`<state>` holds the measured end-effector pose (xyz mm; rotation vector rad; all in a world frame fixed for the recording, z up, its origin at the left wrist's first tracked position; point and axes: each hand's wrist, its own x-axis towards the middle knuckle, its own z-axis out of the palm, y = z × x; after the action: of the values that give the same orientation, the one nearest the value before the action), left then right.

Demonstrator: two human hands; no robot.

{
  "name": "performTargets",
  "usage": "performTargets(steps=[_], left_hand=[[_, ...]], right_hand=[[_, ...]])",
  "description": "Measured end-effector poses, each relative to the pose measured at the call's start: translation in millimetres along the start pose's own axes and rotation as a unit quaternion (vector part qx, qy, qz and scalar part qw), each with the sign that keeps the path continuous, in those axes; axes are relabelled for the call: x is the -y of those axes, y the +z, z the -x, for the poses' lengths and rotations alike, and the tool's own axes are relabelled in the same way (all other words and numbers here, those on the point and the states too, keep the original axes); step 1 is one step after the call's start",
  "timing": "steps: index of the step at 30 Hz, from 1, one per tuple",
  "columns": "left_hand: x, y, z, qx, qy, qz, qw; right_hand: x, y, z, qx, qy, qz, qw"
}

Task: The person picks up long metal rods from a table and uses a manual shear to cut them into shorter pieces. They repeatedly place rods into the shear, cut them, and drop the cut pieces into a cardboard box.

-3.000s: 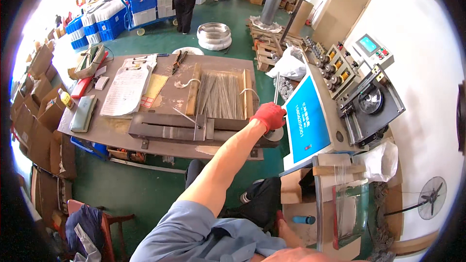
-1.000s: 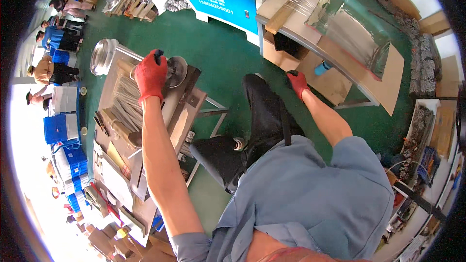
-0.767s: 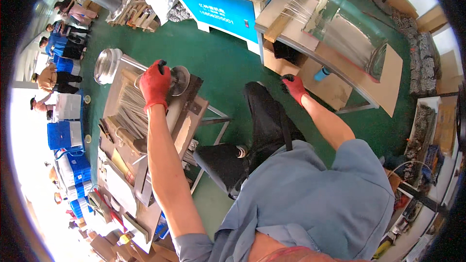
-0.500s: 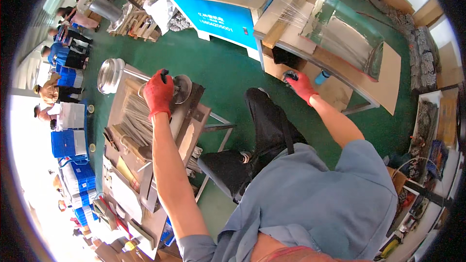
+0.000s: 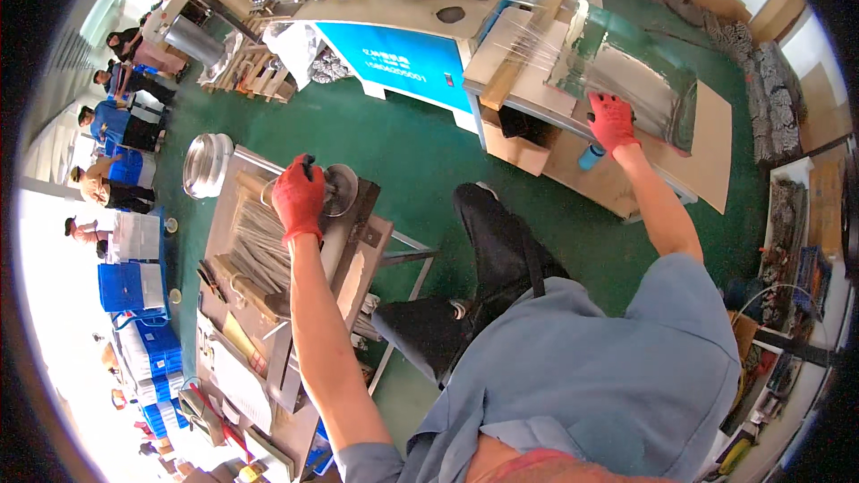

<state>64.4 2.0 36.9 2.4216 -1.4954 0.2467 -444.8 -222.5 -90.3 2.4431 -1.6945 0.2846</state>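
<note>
My left hand (image 5: 301, 197), in a red glove with dark fingertips, is closed over a round metal piece with a disc-like flange (image 5: 342, 190) at the edge of the left workbench. Part of that piece is hidden behind the glove. Beside it, many thin greyish strips (image 5: 261, 237) lie bundled in a wooden tray. My right hand (image 5: 613, 122), in a matching glove, reaches over the near edge of a greenish shallow tray (image 5: 691, 116) on the right table. Its fingers look apart, with nothing visible in them. Thin shiny strips (image 5: 626, 80) lie in that tray.
A blue-fronted machine (image 5: 385, 52) stands ahead, and a wooden bar (image 5: 528, 45) lies across the right table. Below sits a blue bottle (image 5: 591, 156). Pliers (image 5: 211, 279) and papers (image 5: 240, 385) lie on the left bench. Several people work at the far left.
My right hand has moved up and to the right, from beside the right table to the greenish tray. My left hand stays at the round metal piece.
</note>
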Motion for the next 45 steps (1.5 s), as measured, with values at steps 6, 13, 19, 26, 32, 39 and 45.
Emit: performTargets(steps=[6, 13, 19, 26, 32, 39, 45], left_hand=[[2, 3, 0, -0.012, 0.006, 0.017, 1.0], [0, 1, 1, 0.003, -0.005, 0.017, 1.0], [-4, -1, -1, 0.0, -0.001, 0.015, 1.0], [0, 2, 0, 0.007, -0.021, -0.002, 1.0], [-2, -1, 3, 0.017, -0.029, -0.003, 0.999], [-2, -2, -3, 0.014, -0.004, -0.008, 1.0], [2, 1, -1, 0.001, 0.019, 0.016, 1.0]], right_hand=[[-15, 47, -4, -0.058, -0.04, -0.074, 0.995], [-14, 54, -3, -0.075, -0.039, -0.076, 0.994], [-14, 50, -4, -0.068, -0.038, -0.073, 0.994], [54, -2, -8, -0.125, -0.102, -0.059, 0.985], [148, 12, -46, -0.047, -0.327, -0.03, 0.943], [171, 77, -116, 0.035, -0.369, 0.138, 0.918], [154, 115, -122, 0.063, -0.38, 0.167, 0.908]])
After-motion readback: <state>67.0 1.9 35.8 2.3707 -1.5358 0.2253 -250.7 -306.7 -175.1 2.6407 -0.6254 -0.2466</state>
